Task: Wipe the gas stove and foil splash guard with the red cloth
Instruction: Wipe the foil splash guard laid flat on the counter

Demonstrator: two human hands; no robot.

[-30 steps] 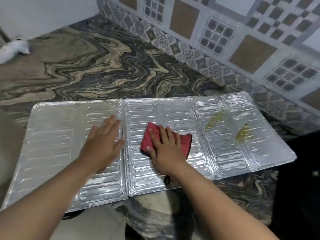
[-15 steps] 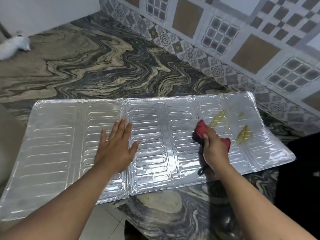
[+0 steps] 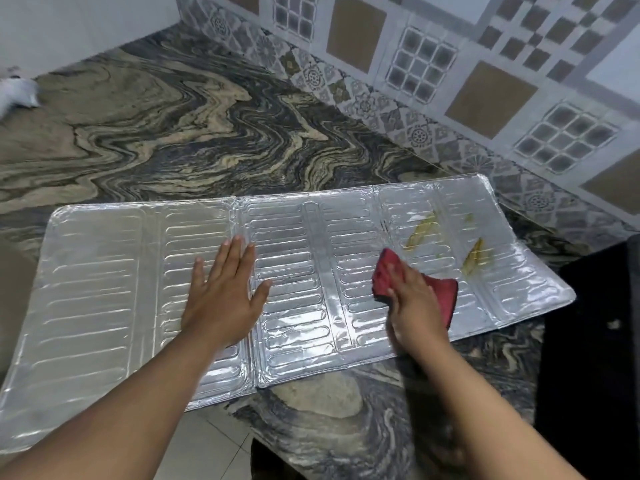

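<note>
- Head view: a single wide-angle camera, worn on the person's head.
- Faces forward and down, close above the foil splash guard (image 3: 311,271).
- Tiled wall (image 3: 485,81) lies beyond the guard.

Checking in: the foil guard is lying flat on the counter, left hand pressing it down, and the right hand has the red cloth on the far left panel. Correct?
Not quite. The head view shows the right hand with the red cloth toward the right end of the foil guard, just short of the yellowish stains, not on the far left panel. The guard does lie flat on the counter under the left hand.
</note>
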